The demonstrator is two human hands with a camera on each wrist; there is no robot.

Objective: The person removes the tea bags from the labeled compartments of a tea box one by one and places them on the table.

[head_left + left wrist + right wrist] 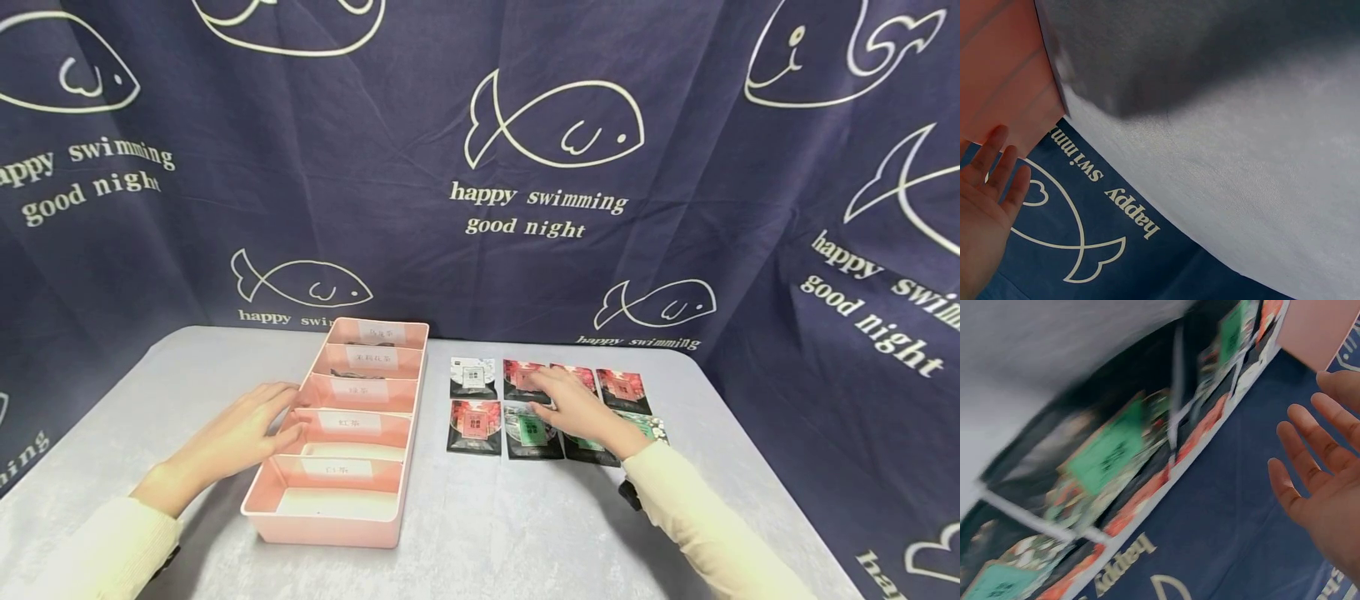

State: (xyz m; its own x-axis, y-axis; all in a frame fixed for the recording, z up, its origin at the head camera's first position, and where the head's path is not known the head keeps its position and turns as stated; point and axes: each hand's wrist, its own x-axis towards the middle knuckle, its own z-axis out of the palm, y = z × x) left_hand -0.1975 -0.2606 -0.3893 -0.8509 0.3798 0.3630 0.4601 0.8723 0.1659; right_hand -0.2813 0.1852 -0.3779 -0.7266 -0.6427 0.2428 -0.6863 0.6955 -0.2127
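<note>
My left hand (232, 429) is at the left rim of a long pink box (322, 531) with labelled compartments. Its fingers are extended in the left wrist view, and contact with the rim is hard to confirm. Over the tea packets on the right reaches my right hand (581, 410), fingers loosely extended and holding nothing in the right wrist view. Under or beside it lie a red packet (517, 382), a green-labelled packet (532, 433) and another green-labelled packet (588, 452), partly covered. A white packet (473, 379) and a red packet (474, 427) lie nearer the box.
Another red packet (626, 392) lies at the back right, above a partly hidden packet with white flowers (657, 429). Dark contents (358, 374) show in the box's rear compartments. A dark blue fish-print curtain (420, 242) stands behind the grey table (480, 533).
</note>
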